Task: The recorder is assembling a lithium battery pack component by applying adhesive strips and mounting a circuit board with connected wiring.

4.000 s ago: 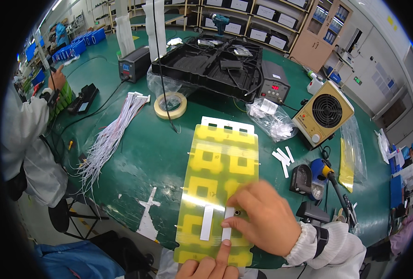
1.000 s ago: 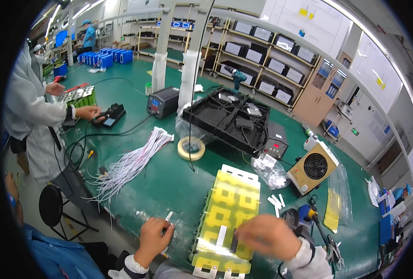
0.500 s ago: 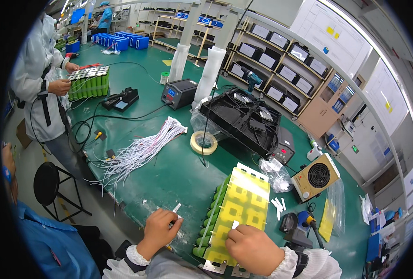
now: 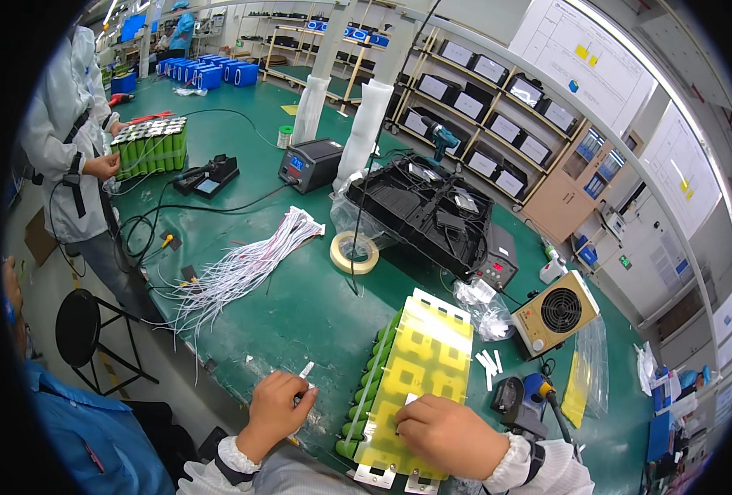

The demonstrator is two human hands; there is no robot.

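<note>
In front of me on the green bench lies a pack of green cylindrical cells (image 4: 371,384), with a yellow translucent sheet (image 4: 440,351) over its top and metal tabs at its near end. My right hand (image 4: 456,435) rests over the sheet, fingers pinched together on a small white strip (image 4: 411,398). Just left of the pack, my left hand (image 4: 277,410) is closed, thumb against forefinger, on another narrow white strip (image 4: 306,370). Loose white strips (image 4: 488,367) lie to the right of the pack.
Beyond the pack are a tape roll (image 4: 353,252), white wires (image 4: 246,268) and a black case (image 4: 419,210). A beige fan (image 4: 560,309) and a soldering iron (image 4: 541,388) stand right. At left, a co-worker (image 4: 69,148) handles another green cell pack (image 4: 153,148). A blue-sleeved person (image 4: 85,429) is close by.
The whole view has shifted slightly, so the bench things appear a little further left. Both hands keep their pinch, and the right hand stays over the yellow sheet.
</note>
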